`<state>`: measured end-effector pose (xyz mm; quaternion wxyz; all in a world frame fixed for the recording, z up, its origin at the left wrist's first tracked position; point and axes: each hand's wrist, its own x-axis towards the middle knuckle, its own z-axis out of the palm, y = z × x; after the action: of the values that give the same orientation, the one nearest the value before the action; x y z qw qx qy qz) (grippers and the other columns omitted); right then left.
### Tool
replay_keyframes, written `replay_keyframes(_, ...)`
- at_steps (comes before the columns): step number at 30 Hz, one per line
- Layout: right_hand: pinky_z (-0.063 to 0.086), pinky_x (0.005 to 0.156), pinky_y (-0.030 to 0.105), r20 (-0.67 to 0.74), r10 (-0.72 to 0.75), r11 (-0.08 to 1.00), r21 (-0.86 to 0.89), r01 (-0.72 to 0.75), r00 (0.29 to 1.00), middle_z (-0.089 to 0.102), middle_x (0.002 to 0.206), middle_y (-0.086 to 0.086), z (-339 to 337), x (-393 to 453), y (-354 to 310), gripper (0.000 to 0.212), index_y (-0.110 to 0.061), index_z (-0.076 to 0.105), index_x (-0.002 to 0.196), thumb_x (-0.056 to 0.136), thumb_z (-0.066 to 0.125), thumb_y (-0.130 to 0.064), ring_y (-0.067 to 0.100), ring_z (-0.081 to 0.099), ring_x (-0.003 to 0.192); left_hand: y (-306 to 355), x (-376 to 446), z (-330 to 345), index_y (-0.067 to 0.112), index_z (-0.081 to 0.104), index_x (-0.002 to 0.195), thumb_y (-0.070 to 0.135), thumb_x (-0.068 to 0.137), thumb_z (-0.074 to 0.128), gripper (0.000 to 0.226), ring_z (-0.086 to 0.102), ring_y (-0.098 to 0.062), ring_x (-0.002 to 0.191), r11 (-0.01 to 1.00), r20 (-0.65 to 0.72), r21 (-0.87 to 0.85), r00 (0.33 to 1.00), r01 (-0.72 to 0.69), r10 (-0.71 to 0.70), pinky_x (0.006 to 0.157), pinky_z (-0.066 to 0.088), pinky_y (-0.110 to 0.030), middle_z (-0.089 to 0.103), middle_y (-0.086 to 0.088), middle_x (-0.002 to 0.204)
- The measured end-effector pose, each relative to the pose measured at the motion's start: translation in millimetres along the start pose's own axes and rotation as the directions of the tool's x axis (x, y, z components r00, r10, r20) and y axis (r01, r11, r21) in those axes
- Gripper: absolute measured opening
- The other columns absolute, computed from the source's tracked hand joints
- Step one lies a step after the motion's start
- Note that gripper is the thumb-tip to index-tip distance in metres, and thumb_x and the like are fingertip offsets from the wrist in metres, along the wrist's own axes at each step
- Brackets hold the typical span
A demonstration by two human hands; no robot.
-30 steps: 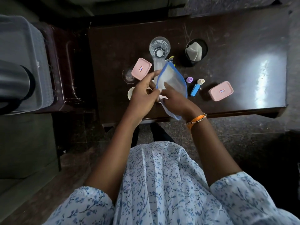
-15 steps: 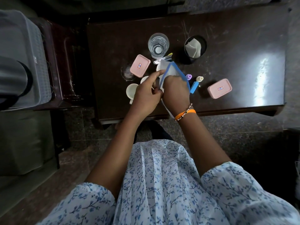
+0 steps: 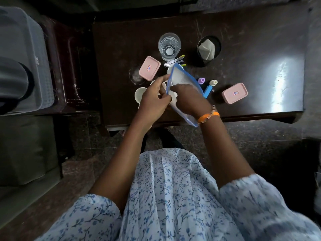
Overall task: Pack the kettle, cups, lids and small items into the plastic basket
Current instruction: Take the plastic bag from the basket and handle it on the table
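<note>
both hands grip a blue-edged pouch [image 3: 180,77] over the table [image 3: 243,32]. left hand [image 3: 152,100] pinches its left edge; right hand [image 3: 189,100] grasps its front

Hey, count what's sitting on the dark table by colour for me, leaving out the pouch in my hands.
Pink lidded boxes: 2, one and another
Clear glass: 1
Black cup with cloth: 1
White cup: 1
Purple-capped bottle: 1
Blue tube: 1
Total: 7, others partly hidden.
</note>
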<state>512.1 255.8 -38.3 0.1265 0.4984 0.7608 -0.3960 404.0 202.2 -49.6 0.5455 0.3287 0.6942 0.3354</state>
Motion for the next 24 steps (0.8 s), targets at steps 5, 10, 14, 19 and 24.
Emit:
replay_keyframes(5,0.057,0.069,0.044,-0.392,0.036,0.898,0.417,0.143,0.919,0.067,0.094,0.013,-29,-40,10,0.040,-0.002,0.063,0.095,0.069,0.038,0.015,0.025,0.068,0.077,3,2,-3,0.032,0.052,0.124,-0.004,0.079,0.052,0.057,0.058,-0.006,0.071,0.995,-0.029,-0.078,0.998,0.061,-0.063,0.059,0.050,-0.016,0.046,0.004,0.072)
replay_keyframes(10,0.047,0.071,0.022,-0.487,0.387,0.689,0.717,0.105,0.783,0.060,0.086,0.007,6,-46,49,0.045,-0.001,0.061,0.098,0.071,0.035,0.022,0.016,0.056,0.078,4,1,-3,0.015,0.047,0.129,-0.008,0.079,0.046,0.055,0.051,0.000,0.046,0.967,-0.094,-0.202,0.980,0.153,-0.175,0.052,0.047,-0.015,0.045,0.000,0.068)
replay_keyframes(14,0.049,0.084,0.025,-0.280,0.457,0.473,0.880,0.036,0.844,0.058,0.108,0.010,43,-50,67,0.057,0.000,0.048,0.122,0.072,0.041,0.026,0.017,0.057,0.099,8,1,-7,0.004,0.044,0.129,-0.010,0.082,0.043,0.049,0.045,-0.001,0.040,0.853,-0.123,-0.461,0.935,0.244,-0.334,0.049,0.047,-0.015,0.049,-0.003,0.074)
replay_keyframes(19,0.045,0.094,0.025,-0.253,0.264,0.626,0.779,0.034,0.931,0.065,0.108,0.004,62,-39,48,0.027,-0.008,0.064,0.108,0.082,0.065,-0.004,0.008,0.058,0.103,19,-5,-11,0.002,0.057,0.097,-0.002,0.089,0.050,0.012,0.047,-0.004,0.048,0.670,-0.046,-0.690,0.908,0.273,-0.417,0.053,0.047,-0.019,0.055,0.000,0.064)
replay_keyframes(24,0.052,0.068,0.023,-0.087,0.322,0.206,0.978,0.019,0.943,0.072,0.064,-0.007,40,-27,53,0.021,-0.010,0.065,0.079,0.094,0.050,-0.011,0.004,0.065,0.063,3,4,-34,0.019,0.032,0.142,0.041,0.081,0.067,0.074,0.047,-0.013,0.114,0.932,-0.213,-0.159,0.910,0.326,-0.355,0.087,0.038,-0.024,0.044,-0.002,0.134)
